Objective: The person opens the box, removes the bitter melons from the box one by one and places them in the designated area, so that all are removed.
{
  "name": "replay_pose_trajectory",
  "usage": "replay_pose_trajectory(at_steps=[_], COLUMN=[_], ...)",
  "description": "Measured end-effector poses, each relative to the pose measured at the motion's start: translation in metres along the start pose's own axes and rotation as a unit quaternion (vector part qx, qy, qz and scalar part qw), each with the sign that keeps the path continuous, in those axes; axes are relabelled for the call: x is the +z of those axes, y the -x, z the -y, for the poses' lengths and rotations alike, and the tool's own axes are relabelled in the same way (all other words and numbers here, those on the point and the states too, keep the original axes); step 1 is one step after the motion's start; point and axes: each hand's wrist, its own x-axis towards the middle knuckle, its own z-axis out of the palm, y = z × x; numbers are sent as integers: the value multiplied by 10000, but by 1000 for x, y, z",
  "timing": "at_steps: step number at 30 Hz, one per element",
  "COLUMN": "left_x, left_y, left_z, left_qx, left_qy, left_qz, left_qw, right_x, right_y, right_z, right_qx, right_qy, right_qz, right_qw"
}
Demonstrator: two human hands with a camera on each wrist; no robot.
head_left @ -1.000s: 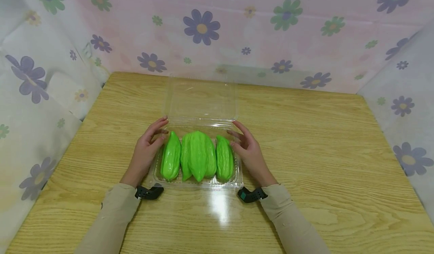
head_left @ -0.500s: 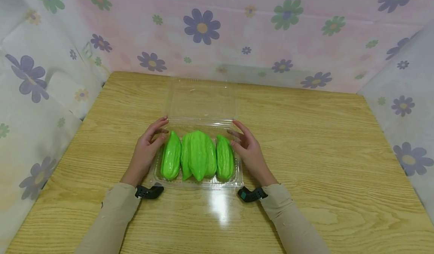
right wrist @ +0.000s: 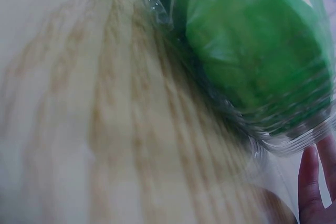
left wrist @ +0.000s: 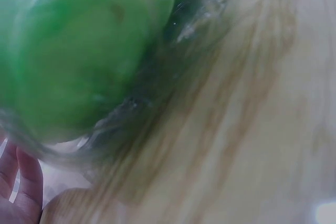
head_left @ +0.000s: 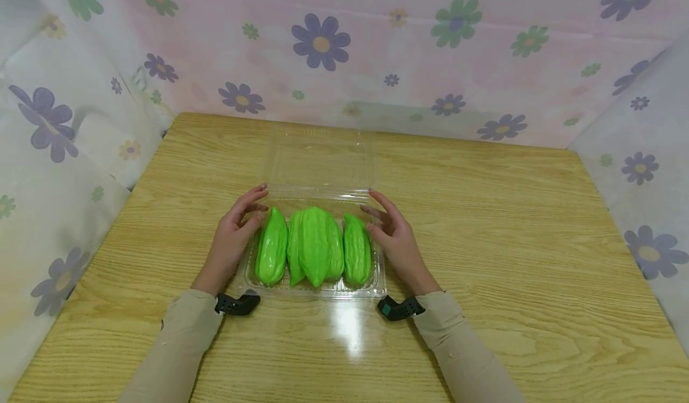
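One view, the head's, shows both hands (head_left: 231, 238) (head_left: 397, 240) flanking the container (head_left: 317, 293).

Head downward; wrist views close, apparently sharing container (head_left: 344, 293).

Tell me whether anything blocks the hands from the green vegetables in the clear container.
From above, nothing visible: the lid is open at the back. From the sides, walls of the clear container partly separate the left hand and right hand from the green vegetables.
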Motion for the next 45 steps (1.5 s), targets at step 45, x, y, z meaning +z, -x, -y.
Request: replay_pose_trajectory(at_steps=[45], left_x=[0], left_y=[-1], left_z=[3], left_qx=[-54], left_qy=[115], left_qz=[-65], left_qw=[9999], right_x=[2], right_y=[1], right_z=[8], right_qx=[20], right_qy=[17], right_qz=[72], right_qw=[10000])
